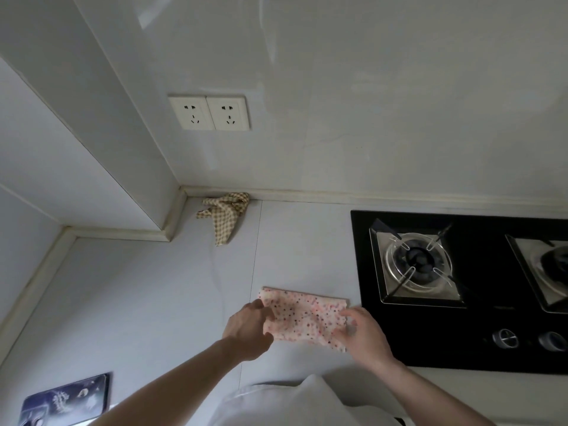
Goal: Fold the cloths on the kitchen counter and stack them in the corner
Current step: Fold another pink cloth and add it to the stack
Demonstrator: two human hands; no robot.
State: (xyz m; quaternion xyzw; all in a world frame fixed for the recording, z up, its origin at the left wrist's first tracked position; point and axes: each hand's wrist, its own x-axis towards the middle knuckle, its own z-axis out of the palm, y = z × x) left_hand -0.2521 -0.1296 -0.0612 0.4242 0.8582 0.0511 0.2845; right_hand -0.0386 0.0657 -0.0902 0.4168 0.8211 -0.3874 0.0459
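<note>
A pink cloth with small red dots (302,315) lies folded into a band on the pale counter (153,302), near the front. My left hand (249,329) grips its left end with curled fingers. My right hand (364,332) pinches its right end beside the hob. A beige checked cloth (226,215) lies crumpled and unfolded in the back corner against the wall, well beyond both hands.
A black glass gas hob (479,330) with two burners and knobs fills the counter's right side. A double wall socket (210,112) sits above the corner. A dark blue printed card (66,399) lies at the front left.
</note>
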